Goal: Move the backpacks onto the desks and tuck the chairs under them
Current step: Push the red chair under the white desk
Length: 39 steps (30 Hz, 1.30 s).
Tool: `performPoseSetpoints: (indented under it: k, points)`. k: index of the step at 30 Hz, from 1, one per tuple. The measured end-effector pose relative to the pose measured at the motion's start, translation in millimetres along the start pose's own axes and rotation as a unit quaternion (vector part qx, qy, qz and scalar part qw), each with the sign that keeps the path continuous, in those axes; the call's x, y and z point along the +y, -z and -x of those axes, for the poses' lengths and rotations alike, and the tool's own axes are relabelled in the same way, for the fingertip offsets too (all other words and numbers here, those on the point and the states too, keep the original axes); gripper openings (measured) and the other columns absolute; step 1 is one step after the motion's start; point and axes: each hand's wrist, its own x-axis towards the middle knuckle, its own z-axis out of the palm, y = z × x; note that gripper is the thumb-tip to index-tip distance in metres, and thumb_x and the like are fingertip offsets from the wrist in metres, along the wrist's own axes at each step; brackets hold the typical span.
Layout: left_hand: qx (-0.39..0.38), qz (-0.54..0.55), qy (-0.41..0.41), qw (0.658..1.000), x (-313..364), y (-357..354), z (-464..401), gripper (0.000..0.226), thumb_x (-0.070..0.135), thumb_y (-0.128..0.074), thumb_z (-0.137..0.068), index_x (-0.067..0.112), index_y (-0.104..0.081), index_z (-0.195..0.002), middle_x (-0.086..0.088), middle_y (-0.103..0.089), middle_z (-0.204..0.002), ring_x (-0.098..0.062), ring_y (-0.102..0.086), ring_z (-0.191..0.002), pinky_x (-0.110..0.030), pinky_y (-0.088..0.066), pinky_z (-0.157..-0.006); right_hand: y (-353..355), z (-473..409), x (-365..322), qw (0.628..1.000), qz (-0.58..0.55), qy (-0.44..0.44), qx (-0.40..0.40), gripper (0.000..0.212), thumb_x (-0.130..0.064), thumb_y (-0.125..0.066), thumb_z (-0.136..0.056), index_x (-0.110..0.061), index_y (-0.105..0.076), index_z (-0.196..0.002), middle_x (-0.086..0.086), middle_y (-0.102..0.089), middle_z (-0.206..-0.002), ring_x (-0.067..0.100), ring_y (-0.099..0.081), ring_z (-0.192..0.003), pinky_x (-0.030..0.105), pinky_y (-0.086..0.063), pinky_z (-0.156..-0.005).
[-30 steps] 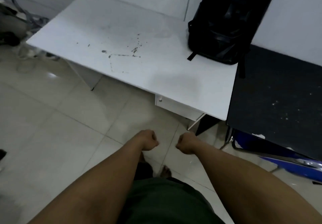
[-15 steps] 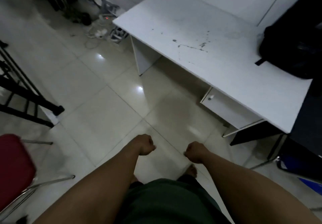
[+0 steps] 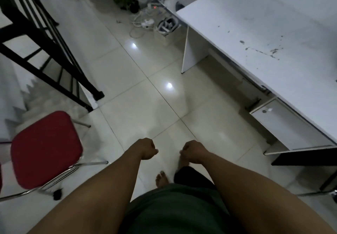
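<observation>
The room is sitting in dim, flat, greyish light, and colours are looking washed out. Two small bright spots are glaring off the glossy tiled floor (image 3: 127, 80), reflecting lamps overhead, with a fainter sheen spreading around them. Soft, weak shadows are lying under the white desk (image 3: 264, 24) and beneath the red chair (image 3: 45, 148). The black railing (image 3: 45, 38) at the upper left is smearing with motion blur, and the chair's edges are looking soft too. The wide lens is bending straight lines near the borders, so the desk's edge is curving outward. The forearms close to the camera are looking dark and slightly unsharp, and fine grain is showing in the darker areas.
</observation>
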Motion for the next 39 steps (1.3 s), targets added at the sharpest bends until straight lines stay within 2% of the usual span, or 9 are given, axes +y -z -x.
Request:
performPoseSetpoints:
  k: [2,7,13,16,21,26,29,34,39]
  points:
    - [0.002,0.018,0.002,1.000,-9.6,10.6,-4.4,0.048,0.043,-0.053,-0.098,0.010,-0.055,-0.133,-0.009,-0.053,-0.139,-0.024,-0.050,-0.125,-0.031,-0.043,-0.099,4.0,-9.4,-4.7,1.000,0.021,-0.010,-0.006,0.044,-0.039,-0.060,-0.094,-0.004,-0.065,-0.119,0.013,-0.065,-0.123,0.027,-0.060,-0.112,0.027,-0.048,-0.086]
    - [0.042,0.060,0.006,0.997,-24.6,49.3,-18.3,0.045,0.043,-0.055,-0.096,0.013,-0.058,-0.130,-0.006,-0.057,-0.133,-0.022,-0.052,-0.122,-0.030,-0.044,-0.096,18.4,-36.8,-22.3,0.996,0.082,-0.008,-0.021,0.048,-0.038,-0.046,-0.101,0.001,-0.060,-0.123,0.017,-0.058,-0.131,0.031,-0.057,-0.117,0.028,-0.044,-0.084]
    - [0.094,0.183,-0.008,0.979,-51.9,76.0,-32.4,0.026,0.044,-0.063,-0.090,0.024,-0.066,-0.107,0.000,-0.067,-0.105,-0.013,-0.060,-0.092,-0.021,-0.042,-0.067,24.3,-58.6,-69.9,0.997,0.074,0.018,-0.022,0.037,-0.032,-0.055,-0.096,-0.001,-0.067,-0.113,0.014,-0.066,-0.118,0.028,-0.062,-0.106,0.030,-0.049,-0.082]
    - [0.095,0.185,0.016,0.978,-84.9,74.5,-35.9,0.026,0.043,-0.065,-0.089,0.023,-0.066,-0.105,-0.001,-0.066,-0.110,-0.016,-0.059,-0.098,-0.022,-0.043,-0.076,16.3,-62.4,-94.1,0.997,0.071,0.023,-0.028,0.033,-0.030,-0.058,-0.095,-0.004,-0.068,-0.112,0.011,-0.068,-0.114,0.025,-0.063,-0.104,0.030,-0.050,-0.081]
    - [0.042,0.144,0.046,0.988,-151.1,74.3,-39.4,0.036,0.044,-0.061,-0.092,0.018,-0.062,-0.117,-0.005,-0.057,-0.129,-0.021,-0.054,-0.115,-0.028,-0.045,-0.094,-1.4,-66.0,-119.8,0.998,0.058,-0.001,-0.022,0.031,-0.029,-0.057,-0.096,-0.001,-0.069,-0.104,0.011,-0.068,-0.105,0.026,-0.064,-0.103,0.026,-0.047,-0.074]
    - [0.024,0.096,0.020,0.995,-216.9,88.4,-40.7,0.038,0.043,-0.056,-0.095,0.015,-0.060,-0.121,-0.006,-0.055,-0.132,-0.021,-0.053,-0.118,-0.029,-0.045,-0.096,-30.1,-54.8,-153.2,0.998,0.029,-0.045,0.020,0.026,-0.028,-0.056,-0.094,-0.004,-0.066,-0.095,0.012,-0.065,-0.101,0.028,-0.062,-0.103,0.023,-0.040,-0.070]
    - [0.013,0.065,0.006,0.998,-251.2,95.4,-39.2,0.040,0.041,-0.054,-0.097,0.013,-0.060,-0.124,-0.007,-0.056,-0.133,-0.022,-0.053,-0.119,-0.030,-0.044,-0.097,-61.6,-47.4,-182.2,0.998,0.009,-0.061,0.021,0.029,-0.028,-0.057,-0.093,-0.003,-0.069,-0.101,0.011,-0.068,-0.104,0.026,-0.063,-0.104,0.022,-0.040,-0.067]
    - [0.002,0.036,-0.012,0.999,-290.9,103.7,-31.1,0.043,0.040,-0.052,-0.098,0.009,-0.060,-0.127,-0.009,-0.056,-0.135,-0.024,-0.052,-0.122,-0.029,-0.044,-0.096,-111.6,-35.8,-240.2,0.997,-0.057,-0.043,0.026,0.033,-0.031,-0.060,-0.095,-0.004,-0.067,-0.114,0.013,-0.068,-0.116,0.028,-0.063,-0.106,0.034,-0.052,-0.090]
    - [-0.004,0.033,-0.029,0.999,-315.4,98.2,-27.1,0.043,0.039,-0.052,-0.099,0.007,-0.061,-0.126,-0.010,-0.056,-0.134,-0.023,-0.053,-0.120,-0.027,-0.043,-0.093,-138.9,-21.5,-267.9,0.998,-0.042,-0.026,0.045,0.034,-0.033,-0.057,-0.097,-0.006,-0.066,-0.115,0.012,-0.068,-0.117,0.027,-0.062,-0.111,0.031,-0.050,-0.091]
